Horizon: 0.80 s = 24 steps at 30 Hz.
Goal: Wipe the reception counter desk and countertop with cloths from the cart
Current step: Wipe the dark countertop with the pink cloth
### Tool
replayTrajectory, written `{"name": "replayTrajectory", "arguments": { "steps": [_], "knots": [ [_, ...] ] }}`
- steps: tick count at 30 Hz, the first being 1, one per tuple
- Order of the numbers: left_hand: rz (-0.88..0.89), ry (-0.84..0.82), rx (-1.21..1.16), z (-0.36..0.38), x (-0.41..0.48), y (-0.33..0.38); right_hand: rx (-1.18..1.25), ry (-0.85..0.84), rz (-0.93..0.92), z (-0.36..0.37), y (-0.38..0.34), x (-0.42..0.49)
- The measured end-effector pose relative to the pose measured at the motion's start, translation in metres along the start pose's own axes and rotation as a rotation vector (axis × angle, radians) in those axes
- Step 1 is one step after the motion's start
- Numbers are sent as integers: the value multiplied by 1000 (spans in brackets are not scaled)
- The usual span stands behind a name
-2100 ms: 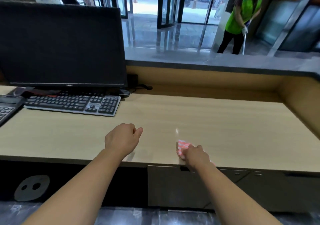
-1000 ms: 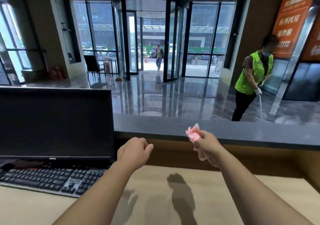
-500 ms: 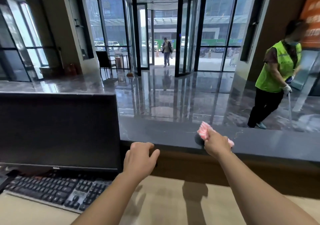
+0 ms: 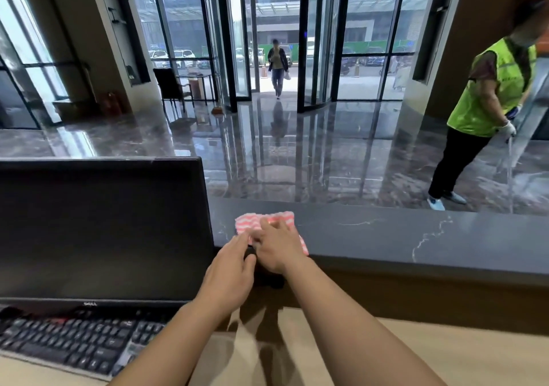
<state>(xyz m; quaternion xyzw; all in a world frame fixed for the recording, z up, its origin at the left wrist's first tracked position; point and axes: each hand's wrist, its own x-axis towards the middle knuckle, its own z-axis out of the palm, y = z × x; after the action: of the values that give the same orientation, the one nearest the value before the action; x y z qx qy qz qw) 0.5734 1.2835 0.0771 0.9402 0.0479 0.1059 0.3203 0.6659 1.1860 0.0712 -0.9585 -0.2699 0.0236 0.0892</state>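
A pink-and-white striped cloth lies spread on the dark marble countertop, just right of the monitor. My right hand presses flat on the cloth with fingers spread over it. My left hand reaches beside it, fingertips touching the cloth's near left edge. Below the countertop runs the light wooden desk, with both forearms stretched above it.
A black Dell monitor and a black keyboard stand at the left on the desk. Beyond the counter, a person in a green vest mops the glossy lobby floor at right. Another person walks in through the revolving door.
My right hand lifted the bunched cloth from the wooden desk up onto the marble countertop and slid it left. The cloth is now spread flat, and my left hand has come up to its edge.
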Motion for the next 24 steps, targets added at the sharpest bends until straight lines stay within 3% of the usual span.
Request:
{"name": "replayTrajectory", "arguments": {
  "steps": [3,10,15,18,24],
  "knots": [
    [-7,-44,21,8,9,2,-51,9,25,-6,35,-6],
    [-30,-102,187,22,23,8,-45,22,369,-33,143,-49],
    [57,-77,385,20,22,17,-23,61,499,-37,164,-55],
    [95,-95,405,18,25,14,-1,79,483,-32,151,-42],
    [125,-116,447,16,28,10,8,8,240,-19,93,14]
  ]
}}
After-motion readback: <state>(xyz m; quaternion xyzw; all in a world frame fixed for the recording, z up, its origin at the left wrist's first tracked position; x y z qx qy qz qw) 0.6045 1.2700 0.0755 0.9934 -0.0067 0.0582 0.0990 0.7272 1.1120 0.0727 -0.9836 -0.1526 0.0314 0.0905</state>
